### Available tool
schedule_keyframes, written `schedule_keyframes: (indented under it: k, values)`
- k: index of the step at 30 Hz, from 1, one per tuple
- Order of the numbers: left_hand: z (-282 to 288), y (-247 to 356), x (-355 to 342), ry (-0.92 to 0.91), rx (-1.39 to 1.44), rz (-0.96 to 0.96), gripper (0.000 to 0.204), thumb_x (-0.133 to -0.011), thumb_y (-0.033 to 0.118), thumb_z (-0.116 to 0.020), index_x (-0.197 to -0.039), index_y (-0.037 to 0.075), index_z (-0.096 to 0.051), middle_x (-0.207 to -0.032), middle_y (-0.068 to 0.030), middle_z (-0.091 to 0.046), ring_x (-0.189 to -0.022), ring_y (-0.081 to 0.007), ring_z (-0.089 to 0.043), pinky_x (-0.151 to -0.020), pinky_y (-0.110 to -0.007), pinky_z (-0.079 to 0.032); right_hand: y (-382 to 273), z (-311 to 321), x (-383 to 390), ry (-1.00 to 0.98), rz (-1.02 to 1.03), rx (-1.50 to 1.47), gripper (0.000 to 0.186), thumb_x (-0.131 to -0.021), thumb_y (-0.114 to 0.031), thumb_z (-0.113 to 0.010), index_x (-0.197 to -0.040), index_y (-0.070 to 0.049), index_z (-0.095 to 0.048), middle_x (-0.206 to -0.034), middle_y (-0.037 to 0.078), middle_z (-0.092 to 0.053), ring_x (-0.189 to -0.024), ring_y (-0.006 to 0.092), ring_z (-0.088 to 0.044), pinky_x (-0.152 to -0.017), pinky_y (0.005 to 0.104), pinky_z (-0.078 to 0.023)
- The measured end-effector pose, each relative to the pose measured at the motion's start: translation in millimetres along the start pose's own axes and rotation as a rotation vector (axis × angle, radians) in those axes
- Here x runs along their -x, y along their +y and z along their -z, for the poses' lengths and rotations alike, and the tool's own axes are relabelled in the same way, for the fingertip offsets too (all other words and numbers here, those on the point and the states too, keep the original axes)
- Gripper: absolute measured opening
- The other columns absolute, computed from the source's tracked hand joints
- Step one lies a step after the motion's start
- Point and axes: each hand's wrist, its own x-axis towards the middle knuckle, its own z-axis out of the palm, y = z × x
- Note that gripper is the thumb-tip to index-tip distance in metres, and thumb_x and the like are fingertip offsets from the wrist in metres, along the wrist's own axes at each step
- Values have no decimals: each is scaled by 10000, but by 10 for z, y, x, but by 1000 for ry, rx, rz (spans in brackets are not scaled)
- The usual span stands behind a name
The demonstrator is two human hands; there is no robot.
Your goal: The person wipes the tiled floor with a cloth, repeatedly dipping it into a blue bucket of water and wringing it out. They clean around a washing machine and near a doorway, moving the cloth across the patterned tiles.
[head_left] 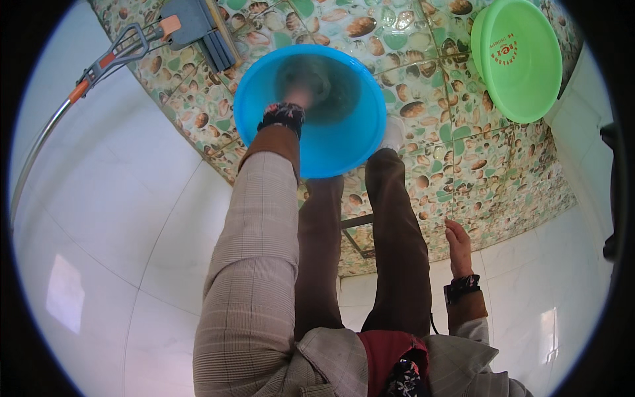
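Observation:
My left hand (297,97) is down inside a blue plastic basin (327,149), blurred by motion over a dark, round, indistinct mass (331,89) in it. Its fingers are smeared, so whether they grip that mass is unclear. A dark patterned cuff sits at that wrist, over the basin's near part. My right hand (460,241) hangs at the lower right beside my dark-trousered leg, away from the basin, fingers loosely curved and holding nothing. My white shoe (393,132) stands just right of the basin on the pebble-patterned floor tiles.
A green basin (522,66) sits at the upper right. At the upper left, a mop with a grey head (188,26) and metal pole (49,132) leans by the white tiled wall (99,218). A dark metal grate or frame (357,221) shows behind my legs.

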Motion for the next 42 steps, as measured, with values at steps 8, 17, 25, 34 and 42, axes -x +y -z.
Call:
schedule_keyframes:
  k: [8, 17, 25, 34, 42]
  values:
    - [383, 157, 876, -83, -51, -51, 288, -711, 283, -675, -832, 22, -668, -750, -186, -610, -709, -317, -595, -656, -409, -458, -533, -173, 218, -65, 17, -19, 295, -891, -108, -513, -1150, 28, -552, -1127, 86, -583, -1066, 158, -520, -944, 278, -381]
    - [-135, 61, 517, 585, -401, -8, 175, -780, 160, -574, -895, 91, -688, -1132, -101, -536, -1005, -273, -532, -755, -368, -474, -740, -253, 210, -57, 19, -93, 274, -896, -75, -494, -1149, 10, -556, -1135, 69, -591, -1086, 148, -516, -969, 284, -366]
    - [-574, -136, 525, -51, -212, -55, 241, -820, 194, -526, -938, 36, -665, -900, -162, -643, -867, -320, -597, -755, -418, -470, -670, -281, 143, -6, 19, 33, 300, -882, -118, -538, -1158, -2, -557, -1114, 55, -579, -1046, 144, -523, -920, 286, -397]
    - [358, 416, 2389, -5, 822, -94, 255, -933, 152, -457, -1112, -10, -539, -1003, -23, -588, -882, -115, -514, -777, -261, -406, -1795, -1386, 206, -357, 550, 277, 503, -805, -48, -626, -1280, -77, -463, -1319, 94, -433, -1175, 225, -457, -925, 312, -416]
    - [637, 877, 3639, -54, 1764, -319, 296, -969, 181, -419, -1202, 0, -447, -1166, -71, -521, -1057, -172, -518, -969, -333, -408, -2144, -2038, 104, -331, 1114, 422, 504, -679, 49, -661, -1156, -69, -548, -1346, 210, -372, -1210, 357, -406, -1017, 360, -336]
